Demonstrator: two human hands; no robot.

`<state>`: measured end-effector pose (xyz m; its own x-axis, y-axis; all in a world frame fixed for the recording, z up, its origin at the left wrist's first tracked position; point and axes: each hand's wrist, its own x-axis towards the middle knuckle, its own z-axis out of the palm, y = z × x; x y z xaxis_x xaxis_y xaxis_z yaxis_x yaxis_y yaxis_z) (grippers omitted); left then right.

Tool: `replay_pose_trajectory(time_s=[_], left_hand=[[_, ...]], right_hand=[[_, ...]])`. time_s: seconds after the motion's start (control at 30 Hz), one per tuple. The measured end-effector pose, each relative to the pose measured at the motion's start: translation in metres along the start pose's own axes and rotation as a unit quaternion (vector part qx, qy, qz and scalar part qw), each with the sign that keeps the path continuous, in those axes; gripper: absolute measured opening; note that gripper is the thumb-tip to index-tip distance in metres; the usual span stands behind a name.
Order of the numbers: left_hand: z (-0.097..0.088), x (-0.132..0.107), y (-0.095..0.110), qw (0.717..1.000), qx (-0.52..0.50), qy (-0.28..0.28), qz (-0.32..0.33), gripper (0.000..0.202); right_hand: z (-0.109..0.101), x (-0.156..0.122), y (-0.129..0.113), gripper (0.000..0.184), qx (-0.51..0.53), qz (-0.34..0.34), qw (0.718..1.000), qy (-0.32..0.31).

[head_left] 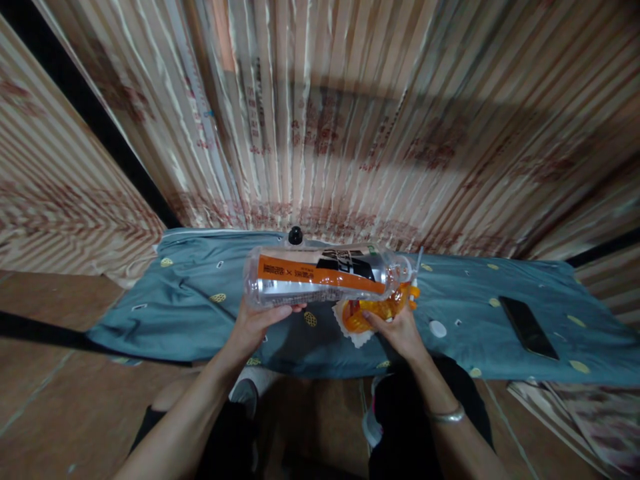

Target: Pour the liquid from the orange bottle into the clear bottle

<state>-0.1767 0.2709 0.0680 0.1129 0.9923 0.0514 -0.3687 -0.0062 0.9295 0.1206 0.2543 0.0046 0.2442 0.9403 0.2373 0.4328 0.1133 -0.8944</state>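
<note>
My left hand grips a large clear plastic bottle with an orange and black label, held on its side with its open neck pointing right. My right hand holds a small crumpled orange plastic bottle just under that neck, touching it. Both hover over a blue-grey cloth spread in front of me. A white cap lies on the cloth right of my right hand. A white paper piece lies under the orange bottle.
A black phone lies on the cloth at the right. A black cap shows behind the big bottle. Striped wood panels lean behind the cloth. My knees and shoes are below, on the brown floor.
</note>
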Motion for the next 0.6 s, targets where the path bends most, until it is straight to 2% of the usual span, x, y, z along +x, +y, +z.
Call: replay_pose_trajectory(time_s=[0.13, 0.33, 0.5, 0.6], left_hand=[[0.0030, 0.0006, -0.0006, 0.999, -0.024, 0.020, 0.018, 0.048], [0.0065, 0.0029, -0.0009, 0.998, -0.048, 0.037, 0.014, 0.050], [0.0045, 0.0020, -0.0024, 0.998, -0.046, 0.027, 0.019, 0.045], [0.0044, 0.0003, -0.0025, 0.998, -0.056, 0.024, 0.015, 0.055]], right_hand=[[-0.0001, -0.0003, -0.0008, 0.084, 0.002, 0.009, 1.000, 0.011], [0.0001, -0.0002, 0.0035, 0.085, 0.012, 0.012, 1.000, 0.020], [-0.0001, -0.0012, 0.0039, 0.086, 0.015, 0.017, 0.999, 0.024], [-0.0015, -0.0020, 0.0010, 0.083, 0.009, 0.014, 0.999, 0.030]])
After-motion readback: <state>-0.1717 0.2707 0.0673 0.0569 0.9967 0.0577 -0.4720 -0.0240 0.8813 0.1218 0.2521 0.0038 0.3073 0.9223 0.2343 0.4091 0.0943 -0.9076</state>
